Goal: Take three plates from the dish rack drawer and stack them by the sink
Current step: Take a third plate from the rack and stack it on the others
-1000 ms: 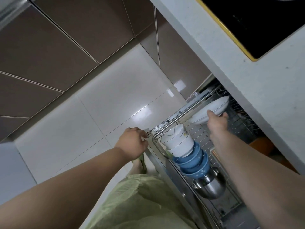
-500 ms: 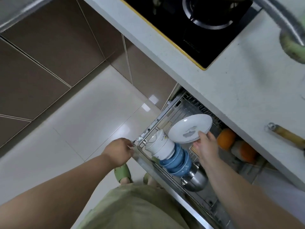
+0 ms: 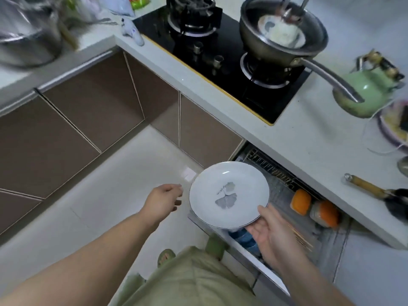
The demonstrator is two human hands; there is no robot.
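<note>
My right hand holds a white plate with a grey leaf print by its near right rim, face up, above the front of the pulled-out dish rack drawer. My left hand hovers just left of the plate, fingers loosely apart, touching nothing. Blue bowls in the drawer show partly under the plate. No sink is in view.
The white countertop runs above the drawer, carrying a black gas hob, a wok with a long handle, a green kettle and a wooden-handled tool. Orange-lidded containers sit in the drawer. Brown cabinets stand at left.
My right hand has lifted the plate out of the rack and up above the drawer. My left hand has let go of the drawer's corner. The view has swung up to the countertop.
</note>
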